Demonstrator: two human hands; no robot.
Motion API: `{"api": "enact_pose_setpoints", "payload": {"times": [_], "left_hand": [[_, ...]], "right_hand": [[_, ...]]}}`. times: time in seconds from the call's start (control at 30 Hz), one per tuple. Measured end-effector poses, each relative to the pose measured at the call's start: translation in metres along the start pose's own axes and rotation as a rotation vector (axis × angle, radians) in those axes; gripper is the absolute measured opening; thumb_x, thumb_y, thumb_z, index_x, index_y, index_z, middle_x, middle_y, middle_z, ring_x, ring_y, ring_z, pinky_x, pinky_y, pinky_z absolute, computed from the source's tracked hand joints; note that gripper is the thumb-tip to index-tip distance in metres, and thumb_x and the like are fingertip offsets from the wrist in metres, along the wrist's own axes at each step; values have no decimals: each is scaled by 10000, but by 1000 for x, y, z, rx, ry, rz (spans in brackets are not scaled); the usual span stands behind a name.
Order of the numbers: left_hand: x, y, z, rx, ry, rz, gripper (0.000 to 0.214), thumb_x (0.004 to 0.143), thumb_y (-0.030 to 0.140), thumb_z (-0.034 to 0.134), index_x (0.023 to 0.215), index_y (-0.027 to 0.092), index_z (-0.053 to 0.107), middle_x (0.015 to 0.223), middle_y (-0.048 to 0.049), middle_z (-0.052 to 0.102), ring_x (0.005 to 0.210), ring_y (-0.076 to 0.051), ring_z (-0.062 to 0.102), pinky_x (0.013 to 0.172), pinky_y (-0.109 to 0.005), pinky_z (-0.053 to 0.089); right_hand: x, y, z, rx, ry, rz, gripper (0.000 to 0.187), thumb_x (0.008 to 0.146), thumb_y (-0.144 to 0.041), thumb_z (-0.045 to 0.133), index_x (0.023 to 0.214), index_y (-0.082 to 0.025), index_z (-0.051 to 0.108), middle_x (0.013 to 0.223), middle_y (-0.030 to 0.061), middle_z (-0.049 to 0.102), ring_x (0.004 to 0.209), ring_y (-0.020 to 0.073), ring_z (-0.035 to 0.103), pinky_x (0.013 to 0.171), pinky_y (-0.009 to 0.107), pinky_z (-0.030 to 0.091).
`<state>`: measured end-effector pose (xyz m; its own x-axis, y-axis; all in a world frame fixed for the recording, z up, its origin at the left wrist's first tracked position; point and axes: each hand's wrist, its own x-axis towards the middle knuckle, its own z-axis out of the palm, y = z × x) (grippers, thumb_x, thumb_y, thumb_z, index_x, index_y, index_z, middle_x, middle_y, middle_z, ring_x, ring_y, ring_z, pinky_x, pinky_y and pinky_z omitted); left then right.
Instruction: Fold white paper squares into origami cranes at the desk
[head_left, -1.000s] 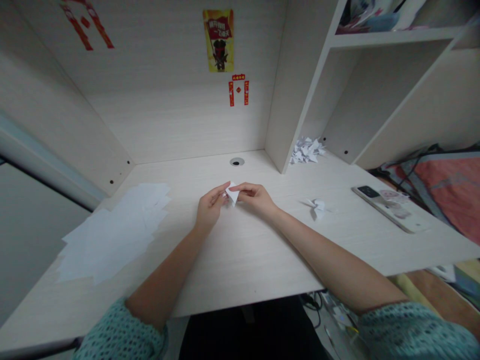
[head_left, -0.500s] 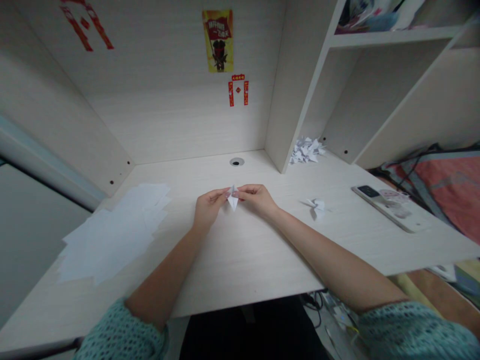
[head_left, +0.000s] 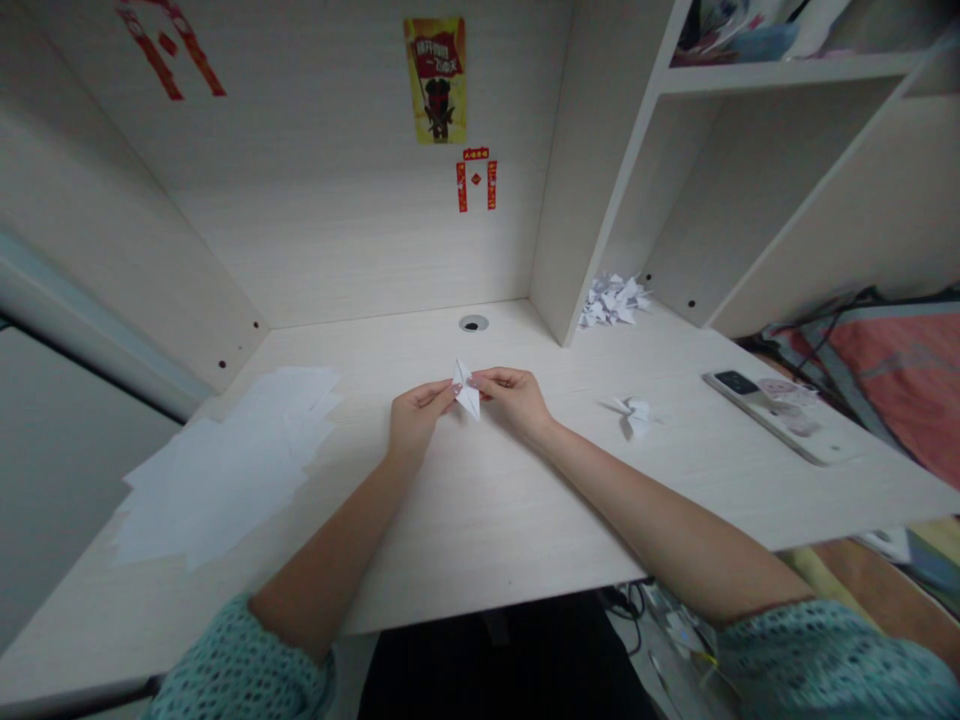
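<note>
A small white folded paper (head_left: 468, 398), pointed at its top and bottom, is held upright just above the middle of the desk. My left hand (head_left: 417, 418) pinches its left side between thumb and fingers. On the other side, my right hand (head_left: 519, 400) grips the right edge the same way. To the right of my hands lies a folded paper crane (head_left: 637, 415) on the desk. Spread sheets of white paper (head_left: 225, 470) lie on the left.
A phone (head_left: 776, 415) rests on the right of the desk (head_left: 450, 540). Several small folded papers (head_left: 615, 300) are heaped behind the upright divider (head_left: 600, 170). A cable hole (head_left: 473, 323) sits near the back wall. Red cloth (head_left: 900, 370) lies beyond the right edge.
The folded paper has tilted and turned slightly between my fingers, its top tip now leaning left and its lower tip right. My hands have barely shifted.
</note>
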<state>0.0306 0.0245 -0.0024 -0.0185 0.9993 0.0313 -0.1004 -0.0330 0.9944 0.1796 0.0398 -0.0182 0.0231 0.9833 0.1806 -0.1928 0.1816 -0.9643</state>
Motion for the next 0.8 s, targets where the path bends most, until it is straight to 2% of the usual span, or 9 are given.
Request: {"api": "enact_pose_setpoints", "payload": {"times": [0.2, 0.33, 0.57, 0.7, 0.8], "left_hand": [[-1, -4, 1, -54, 4, -63, 361, 585, 303, 750, 900, 142, 679, 859, -75, 705, 785, -172, 641, 811, -332, 486], [-1, -3, 2, -79, 18, -119, 442, 567, 279, 760, 969, 143, 637, 844, -74, 703, 776, -167, 645, 793, -327, 490], [-1, -1, 2, -51, -13, -158, 441, 571, 284, 751, 978, 146, 650, 903, -77, 699, 796, -154, 629, 770, -281, 475], [0, 1, -1, 56, -58, -139, 407, 581, 344, 738, 937, 154, 683, 919, -87, 693, 800, -175, 618, 702, -271, 474], [2, -2, -4, 129, -59, -113, 356, 588, 384, 725, 867, 164, 707, 868, -77, 693, 769, -169, 604, 652, -251, 463]], "right_hand": [[-4, -1, 2, 41, 13, -1, 280, 584, -336, 745, 803, -165, 713, 712, 39, 692, 590, 113, 561, 583, 248, 423], [-4, -2, 2, 75, -11, 1, 302, 578, -301, 750, 837, -155, 694, 657, 23, 679, 573, 111, 577, 578, 239, 432], [-3, 2, 1, 78, -59, -27, 277, 603, -282, 734, 848, -161, 688, 664, 22, 683, 585, 122, 600, 594, 244, 444], [-2, 4, -1, -7, -81, -27, 238, 624, -302, 712, 819, -165, 707, 764, 52, 706, 662, 151, 620, 642, 270, 456], [-2, 4, 0, -135, -79, -82, 226, 649, -325, 691, 804, -163, 718, 812, 70, 706, 719, 167, 620, 680, 282, 451]]}}
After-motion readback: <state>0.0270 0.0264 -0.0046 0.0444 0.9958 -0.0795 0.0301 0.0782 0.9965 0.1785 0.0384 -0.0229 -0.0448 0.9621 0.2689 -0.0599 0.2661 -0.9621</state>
